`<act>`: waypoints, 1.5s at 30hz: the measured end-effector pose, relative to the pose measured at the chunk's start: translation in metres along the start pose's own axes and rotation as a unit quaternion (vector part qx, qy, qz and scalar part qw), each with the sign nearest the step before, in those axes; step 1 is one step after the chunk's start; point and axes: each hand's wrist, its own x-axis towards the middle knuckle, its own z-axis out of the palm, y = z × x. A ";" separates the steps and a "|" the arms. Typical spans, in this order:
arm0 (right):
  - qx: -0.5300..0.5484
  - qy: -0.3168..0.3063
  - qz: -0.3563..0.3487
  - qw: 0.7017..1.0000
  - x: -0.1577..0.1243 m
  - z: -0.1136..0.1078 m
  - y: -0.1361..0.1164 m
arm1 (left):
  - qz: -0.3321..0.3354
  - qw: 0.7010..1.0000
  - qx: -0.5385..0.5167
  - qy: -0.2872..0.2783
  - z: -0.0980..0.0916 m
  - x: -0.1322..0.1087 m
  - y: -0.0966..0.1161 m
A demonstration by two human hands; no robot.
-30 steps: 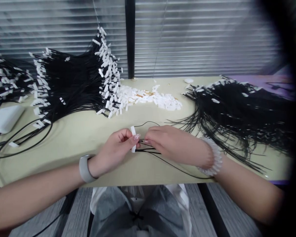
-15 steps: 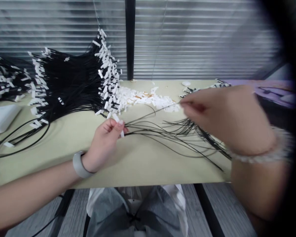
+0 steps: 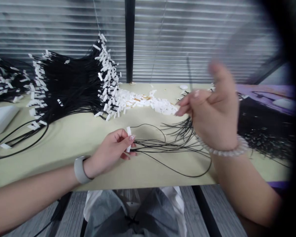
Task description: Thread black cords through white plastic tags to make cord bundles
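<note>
My left hand (image 3: 110, 153) grips a narrow white plastic connector strip (image 3: 128, 140) between thumb and fingers. Several thin black wires (image 3: 167, 147) run from the strip to the right, curving across the tabletop. My right hand (image 3: 212, 108) is raised above the far ends of those wires, blurred by motion, with its thumb up and fingers apart. Nothing shows in it. A grey band (image 3: 79, 169) circles my left wrist, and a clear beaded bracelet (image 3: 224, 148) circles my right.
A large bundle of black wires with white connectors (image 3: 71, 85) lies at the back left, another bundle (image 3: 261, 138) at the right. A heap of white connectors (image 3: 143, 100) sits between them. A white box (image 3: 1, 118) stands at the left edge of the pale table (image 3: 64, 158).
My right hand has let go of the wires and is raised, fingers apart. The wires have dropped onto the table. My left hand has shifted slightly right, still gripping the strip.
</note>
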 end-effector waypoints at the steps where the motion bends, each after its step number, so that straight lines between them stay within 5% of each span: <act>1: 0.049 -0.003 0.015 0.999 -0.004 0.005 0.002 | 0.005 1.000 0.005 -0.011 0.000 0.000 0.000; 3: 0.096 0.003 0.041 0.995 -0.010 0.019 0.002 | 0.021 0.999 0.017 -0.033 -0.001 -0.001 0.001; 8: 0.006 -0.052 0.002 0.999 -0.018 0.046 -0.004 | 0.035 0.997 0.029 -0.057 0.001 -0.004 0.003; 18: -0.043 -0.149 -0.044 0.987 -0.020 0.044 -0.001 | 0.027 0.997 0.020 -0.068 0.000 -0.004 0.003; 25: -0.045 -0.064 -0.043 0.996 -0.021 0.041 -0.008 | 0.021 0.997 0.005 -0.071 -0.001 -0.003 0.000; 33: -0.060 -0.155 -0.092 0.982 -0.022 0.046 -0.003 | 0.027 0.997 -0.032 -0.070 0.000 -0.001 -0.002; 45: -0.063 -0.111 -0.076 0.989 -0.023 0.042 -0.006 | 0.038 0.996 -0.037 -0.073 -0.001 -0.001 -0.003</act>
